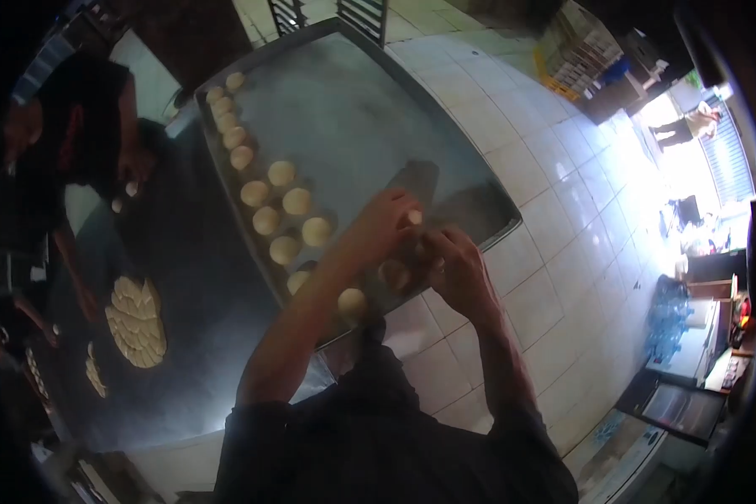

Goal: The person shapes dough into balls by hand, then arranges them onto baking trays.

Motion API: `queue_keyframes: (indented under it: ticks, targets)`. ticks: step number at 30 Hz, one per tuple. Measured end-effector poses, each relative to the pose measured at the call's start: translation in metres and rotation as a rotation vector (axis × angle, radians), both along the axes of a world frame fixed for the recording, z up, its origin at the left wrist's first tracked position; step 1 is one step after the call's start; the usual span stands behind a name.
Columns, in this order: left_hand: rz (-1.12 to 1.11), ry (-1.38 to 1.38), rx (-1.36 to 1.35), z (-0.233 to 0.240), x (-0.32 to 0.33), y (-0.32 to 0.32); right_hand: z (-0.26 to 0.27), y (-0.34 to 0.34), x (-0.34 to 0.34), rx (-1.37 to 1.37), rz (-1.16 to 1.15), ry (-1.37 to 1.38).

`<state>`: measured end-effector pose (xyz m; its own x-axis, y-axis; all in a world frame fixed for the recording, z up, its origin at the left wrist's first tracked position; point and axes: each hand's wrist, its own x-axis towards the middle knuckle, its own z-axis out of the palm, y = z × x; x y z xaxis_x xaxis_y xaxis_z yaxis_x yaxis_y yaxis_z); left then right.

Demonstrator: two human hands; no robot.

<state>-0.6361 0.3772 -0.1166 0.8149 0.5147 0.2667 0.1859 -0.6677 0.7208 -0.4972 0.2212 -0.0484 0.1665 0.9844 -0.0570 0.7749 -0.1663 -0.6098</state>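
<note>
Both hands hover over the near right part of a large metal baking tray (378, 120). My left hand (387, 217) has its fingers curled around a small pale piece, apparently dough (414, 217). Right beside it is my right hand (460, 261), its fingers bent inward; what they hold is blurred. Below and between the hands, a dim brownish round thing (395, 274) sits in shadow near the tray's edge. Round dough balls (297, 201) stand in rows along the tray's left side. One dough ball (352, 303) lies beside my left forearm, which partly covers another.
Left of the tray, a dark worktable (208, 353) bears a scored slab of dough (137, 321) and a smaller dough strip (94, 372). Co-workers' hands (135, 165) handle dough across it. Blue water bottles (670, 321) and stacked crates (576, 50) stand on the tiled floor (529, 233).
</note>
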Motion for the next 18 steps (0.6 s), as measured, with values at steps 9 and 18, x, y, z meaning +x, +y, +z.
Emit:
queue_keyframes:
  ticks: [9, 18]
  targets:
    - [0.354, -0.257, -0.104, 0.052, -0.043, -0.032, 0.010, 0.030, 0.029, 0.309, 0.084, -0.262]
    - [1.072, -0.257, -0.469, 0.039, -0.277, -0.250, 0.005, 0.023, 0.063, 0.397, 0.092, -0.296]
